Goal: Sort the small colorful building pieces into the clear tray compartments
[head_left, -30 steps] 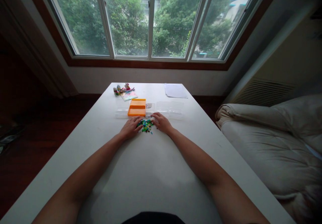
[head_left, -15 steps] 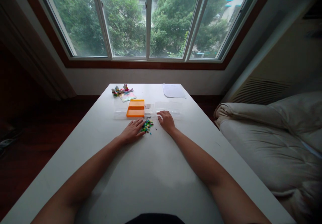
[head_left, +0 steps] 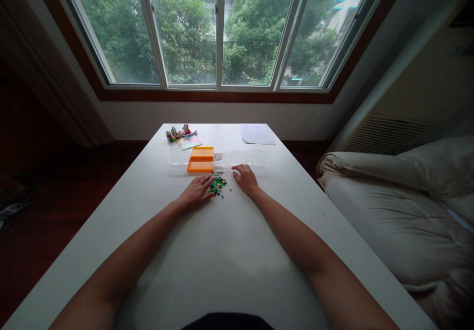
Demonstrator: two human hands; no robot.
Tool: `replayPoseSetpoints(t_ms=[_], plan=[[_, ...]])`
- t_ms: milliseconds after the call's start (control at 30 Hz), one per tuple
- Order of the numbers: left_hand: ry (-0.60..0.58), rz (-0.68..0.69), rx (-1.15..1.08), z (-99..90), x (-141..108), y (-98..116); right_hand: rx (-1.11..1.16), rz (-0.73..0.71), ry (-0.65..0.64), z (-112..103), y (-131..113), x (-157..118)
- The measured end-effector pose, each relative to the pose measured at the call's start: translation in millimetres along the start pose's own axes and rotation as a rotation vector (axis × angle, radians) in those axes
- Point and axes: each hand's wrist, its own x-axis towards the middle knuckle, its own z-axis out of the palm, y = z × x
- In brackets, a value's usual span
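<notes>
My left hand lies on the white table, palm down with the fingers spread, its fingertips at the left edge of a small pile of green, yellow, blue and dark pieces. To the right of the pile rests my right hand, its fingers apart and slightly bent, with nothing visible in them. One dark piece sits alone between the pile and my right hand. Just beyond the hands are an orange tray with a divider and clear plastic boxes.
At the far left of the table stand small colourful figures by a patterned packet. White paper sheets lie at the far right. A padded beige couch is right of the table, and a window is beyond it.
The whole view has shifted very slightly. Both hands remain in nearly the same places beside the pile.
</notes>
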Motion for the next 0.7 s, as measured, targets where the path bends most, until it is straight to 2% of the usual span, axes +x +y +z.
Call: replayPoseSetpoints(t_ms=[167, 300, 467, 700], plan=[[0.045, -0.009, -0.002, -2.3, -0.4, 0.6, -0.009, 0.006, -0.003, 1.5, -1.4, 0.1], [0.045, -0.034, 0.01, -0.9, -0.6, -2.2, -0.051, 0.052, 0.029, -5.5, -0.2, 4.1], [0.013, -0.043, 0.02, 1.8, -0.7, -5.6, -0.186, 0.261, 0.105, -25.9, 17.8, 10.7], [0.026, -0.039, 0.013, 0.7, -0.6, -4.5, -0.24, 0.508, 0.046, -41.5, 38.2, 11.8]])
